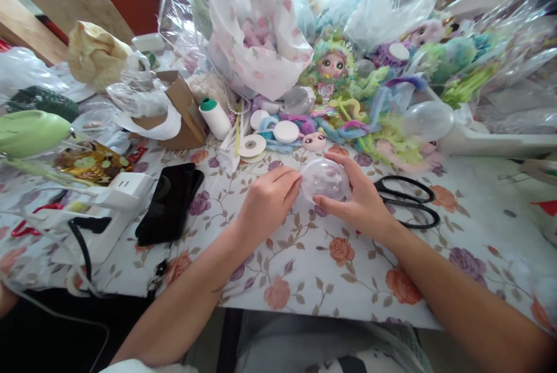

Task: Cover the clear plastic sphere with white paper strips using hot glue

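A clear, rounded plastic shell is in my right hand, thumb at its near side and fingers curved round its far right edge. My left hand is closed, fingers pressed together, with the fingertips at the shell's left rim. What they pinch, if anything, is hidden. Just right of my right hand lie black-handled scissors, their blades out of sight behind the hand. Beyond the shell sit a small doll face and a white round disc. A white ribbon spool lies farther left.
Two dark phones lie left of my left arm, beside a white power strip with cables. A green-topped thread cone leans near a cardboard box. Behind are a dressed doll, a strawberry-print bag and another clear shell.
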`<act>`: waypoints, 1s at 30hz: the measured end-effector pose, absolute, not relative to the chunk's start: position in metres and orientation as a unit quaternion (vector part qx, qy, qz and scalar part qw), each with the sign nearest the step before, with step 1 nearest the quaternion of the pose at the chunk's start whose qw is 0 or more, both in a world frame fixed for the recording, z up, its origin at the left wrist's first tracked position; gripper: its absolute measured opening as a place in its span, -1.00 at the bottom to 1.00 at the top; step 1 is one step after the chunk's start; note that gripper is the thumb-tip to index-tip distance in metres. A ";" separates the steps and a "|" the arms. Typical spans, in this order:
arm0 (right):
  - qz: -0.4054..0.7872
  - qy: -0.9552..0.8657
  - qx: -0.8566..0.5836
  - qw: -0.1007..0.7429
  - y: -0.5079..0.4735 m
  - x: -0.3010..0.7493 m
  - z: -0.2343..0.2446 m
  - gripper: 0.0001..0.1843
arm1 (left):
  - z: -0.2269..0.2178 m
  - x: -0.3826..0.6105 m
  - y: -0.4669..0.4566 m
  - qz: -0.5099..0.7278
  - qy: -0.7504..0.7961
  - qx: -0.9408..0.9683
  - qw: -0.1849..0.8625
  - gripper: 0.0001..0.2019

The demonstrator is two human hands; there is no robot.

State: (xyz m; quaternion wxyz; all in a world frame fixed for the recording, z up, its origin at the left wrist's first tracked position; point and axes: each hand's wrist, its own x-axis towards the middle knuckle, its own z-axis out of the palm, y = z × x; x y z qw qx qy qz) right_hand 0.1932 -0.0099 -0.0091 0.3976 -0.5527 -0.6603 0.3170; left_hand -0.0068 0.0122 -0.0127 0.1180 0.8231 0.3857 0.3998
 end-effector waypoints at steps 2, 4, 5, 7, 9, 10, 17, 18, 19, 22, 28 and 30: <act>0.322 -0.661 -0.548 0.399 -0.010 0.193 -0.009 -0.27 | -0.013 -0.007 0.012 0.387 0.390 0.830 0.097 -0.81; 0.335 -0.657 -0.544 0.401 -0.010 0.194 -0.009 -0.27 | -0.013 -0.007 0.012 0.385 0.391 0.830 0.097 -0.83; 0.344 -0.652 -0.544 0.400 -0.010 0.194 -0.009 -0.27 | -0.012 -0.006 0.012 0.384 0.392 0.830 0.104 -0.83; 0.367 -0.640 -0.548 0.395 -0.010 0.195 -0.008 -0.27 | -0.012 -0.006 0.012 0.378 0.399 0.826 0.128 -0.84; 0.390 -0.625 -0.551 0.392 -0.009 0.196 -0.008 -0.27 | -0.010 -0.006 0.012 0.370 0.408 0.820 0.156 -0.86; 0.407 -0.613 -0.551 0.395 -0.009 0.197 -0.007 -0.25 | -0.009 -0.006 0.013 0.367 0.412 0.816 0.170 -0.87; 0.476 -0.572 -0.524 0.416 -0.007 0.198 -0.004 -0.33 | -0.002 -0.007 0.012 0.371 0.421 0.793 0.238 -0.89; 0.471 -0.574 -0.523 0.418 -0.007 0.199 -0.004 -0.36 | -0.002 -0.006 0.012 0.372 0.423 0.789 0.247 -0.89; 0.467 -0.576 -0.522 0.420 -0.007 0.199 -0.004 -0.39 | -0.002 -0.006 0.011 0.374 0.424 0.785 0.254 -0.90; 0.465 -0.577 -0.520 0.425 -0.005 0.202 -0.005 -0.40 | -0.002 -0.005 0.011 0.384 0.426 0.770 0.278 -0.89; 0.461 -0.614 -0.494 0.409 -0.003 0.213 -0.003 -0.37 | 0.001 -0.004 0.015 0.398 0.452 0.661 0.448 -0.74; 0.429 -0.676 -0.465 0.378 -0.004 0.216 0.001 -0.37 | 0.004 -0.004 0.015 0.374 0.452 0.617 0.524 -0.64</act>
